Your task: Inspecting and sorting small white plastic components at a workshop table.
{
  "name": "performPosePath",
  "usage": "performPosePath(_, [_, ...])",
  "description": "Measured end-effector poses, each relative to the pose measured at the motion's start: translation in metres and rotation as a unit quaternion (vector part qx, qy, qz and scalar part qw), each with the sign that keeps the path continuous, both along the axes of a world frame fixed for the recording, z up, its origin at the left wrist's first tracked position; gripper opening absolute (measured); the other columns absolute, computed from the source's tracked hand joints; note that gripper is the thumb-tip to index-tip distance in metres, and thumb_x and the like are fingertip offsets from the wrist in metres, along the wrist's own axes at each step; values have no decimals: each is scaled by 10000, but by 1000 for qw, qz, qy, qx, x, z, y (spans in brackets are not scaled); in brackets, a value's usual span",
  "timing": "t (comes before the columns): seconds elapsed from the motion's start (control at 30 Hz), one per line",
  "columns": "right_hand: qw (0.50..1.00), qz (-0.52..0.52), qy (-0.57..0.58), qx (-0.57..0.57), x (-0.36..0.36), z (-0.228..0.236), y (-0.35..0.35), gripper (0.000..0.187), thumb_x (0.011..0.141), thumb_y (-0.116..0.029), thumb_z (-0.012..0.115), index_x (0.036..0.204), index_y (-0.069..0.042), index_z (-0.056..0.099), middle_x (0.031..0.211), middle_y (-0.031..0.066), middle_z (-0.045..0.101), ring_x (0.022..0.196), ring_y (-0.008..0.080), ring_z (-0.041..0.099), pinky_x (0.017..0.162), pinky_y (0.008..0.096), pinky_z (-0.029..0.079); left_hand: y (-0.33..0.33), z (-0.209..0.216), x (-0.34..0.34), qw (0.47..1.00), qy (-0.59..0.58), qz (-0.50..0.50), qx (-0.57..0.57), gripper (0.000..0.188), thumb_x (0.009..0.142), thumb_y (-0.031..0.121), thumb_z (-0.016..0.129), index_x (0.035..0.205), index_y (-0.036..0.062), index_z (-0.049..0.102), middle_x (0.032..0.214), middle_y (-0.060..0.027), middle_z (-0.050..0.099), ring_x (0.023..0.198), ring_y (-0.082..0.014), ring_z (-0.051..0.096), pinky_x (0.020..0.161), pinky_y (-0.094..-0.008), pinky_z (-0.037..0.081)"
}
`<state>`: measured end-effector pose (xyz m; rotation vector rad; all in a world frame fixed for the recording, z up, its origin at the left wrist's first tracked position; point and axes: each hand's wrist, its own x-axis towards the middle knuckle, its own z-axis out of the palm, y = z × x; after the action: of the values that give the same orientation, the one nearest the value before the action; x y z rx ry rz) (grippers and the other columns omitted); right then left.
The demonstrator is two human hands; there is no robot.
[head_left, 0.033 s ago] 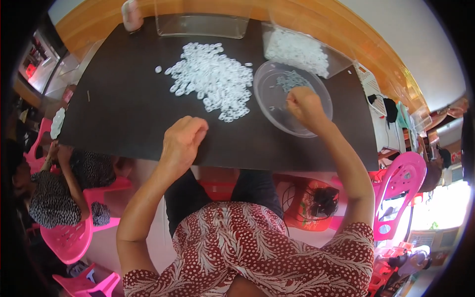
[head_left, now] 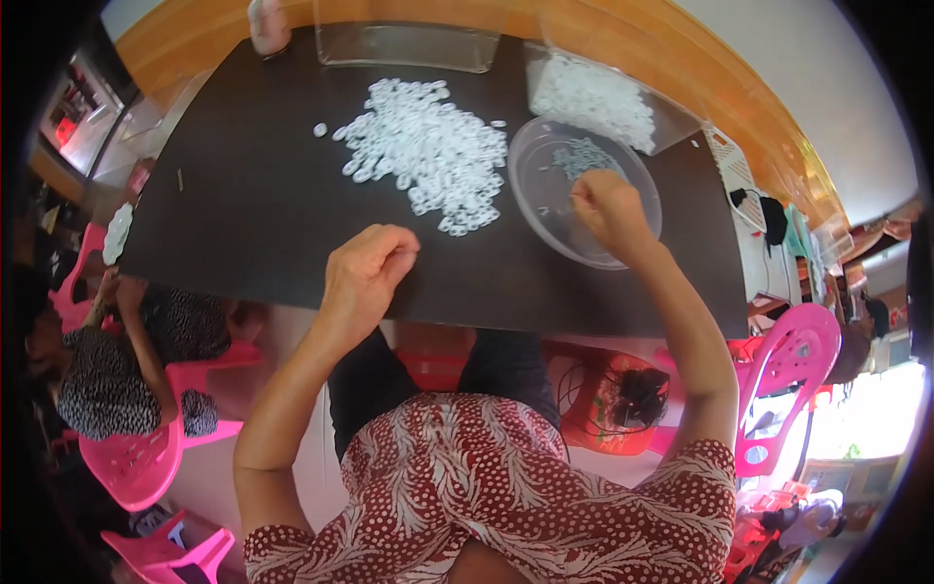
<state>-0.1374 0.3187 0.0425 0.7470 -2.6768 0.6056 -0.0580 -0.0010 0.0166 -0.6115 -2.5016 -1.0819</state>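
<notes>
My left hand [head_left: 372,271] is held over the near part of the dark table, its fingers curled together; anything pinched in them is hidden. In front of it lies a heap of small white oval ring-shaped plastic pieces [head_left: 428,151]. My right hand [head_left: 613,212] is closed above a round, clear plastic tray [head_left: 540,219], just nearer than a small pile of grey-blue little pieces [head_left: 582,156] inside it. I cannot make out what the right fingers hold. A few stray grey pieces lie apart on the tray floor.
Behind the tray, a clear box [head_left: 593,102] holds more white pieces. Another clear container [head_left: 409,54] and a pinkish bottle [head_left: 269,27] stand at the far edge. Pink chairs [head_left: 793,375] flank the table [head_left: 243,185]. A person in a patterned top [head_left: 107,389] sits at left.
The whole view has shifted slightly, so the table's things appear a little farther right and up. Both hands stay closed in nearly the same places.
</notes>
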Motion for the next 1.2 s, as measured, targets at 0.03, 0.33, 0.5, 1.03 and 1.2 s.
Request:
performPosePath(0.03, [998,-23,-43,-31,9,9,-10,49,735,-60,598,753,-33,562,722,139,571,700,301,562,619,379,446,1,1,5,988,-84,-15,131,100,772,-9,625,870,9,614,759,-64,559,669,-163,550,597,-261,436])
performPosePath(0.33, [961,118,-140,-207,68,28,-101,128,769,9,641,885,-45,637,815,41,586,711,119,538,625,246,445,8,5,43,854,-241,-23,461,160,839,-5,609,999,-2,612,804,47,533,725,-19,477,651,-155,394])
performPosePath(0.5, [922,184,-197,-278,76,6,-135,122,773,9,625,879,-47,650,781,19,577,688,86,512,621,216,416,5,7,54,806,-282,-50,518,142,846,13,614,987,3,619,818,22,555,736,-27,493,655,-152,396])
performPosePath(1.03, [852,121,-330,-387,103,-4,-160,143,778,-35,666,906,-9,607,796,-4,594,713,46,506,648,212,431,4,0,75,917,-100,66,379,196,804,-30,612,998,-2,617,804,-51,581,733,-106,562,669,-210,450])
performPosePath(1.2, [848,109,-334,-397,105,-4,-163,131,779,-38,666,893,-7,608,786,-8,590,704,43,497,644,208,428,7,-1,76,932,-62,83,346,210,778,-50,621,982,0,615,765,-72,577,688,-143,565,620,-238,448])
